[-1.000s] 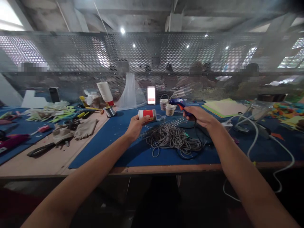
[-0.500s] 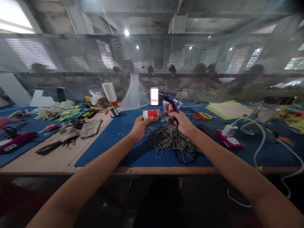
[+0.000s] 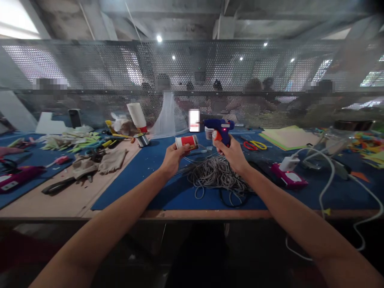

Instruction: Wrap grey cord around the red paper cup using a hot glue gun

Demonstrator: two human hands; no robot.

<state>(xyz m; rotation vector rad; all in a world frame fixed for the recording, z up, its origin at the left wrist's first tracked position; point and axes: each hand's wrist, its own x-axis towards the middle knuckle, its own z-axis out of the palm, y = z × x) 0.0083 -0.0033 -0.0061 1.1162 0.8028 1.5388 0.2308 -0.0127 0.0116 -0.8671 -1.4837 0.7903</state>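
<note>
Left hand [image 3: 174, 159] pinched the cup [image 3: 188, 142], its axis nine-to-three, while the right hand [image 3: 235, 154] gripped the gun [image 3: 221, 126] at the cup's two o'clock.

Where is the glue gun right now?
In the head view, the blue glue gun is in the right hand, right of the red-and-white cup and left of the scissors.

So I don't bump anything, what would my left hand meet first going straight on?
Beyond the paper cup it holds, likely the blue glue gun in your right hand; depth is unclear.
</note>
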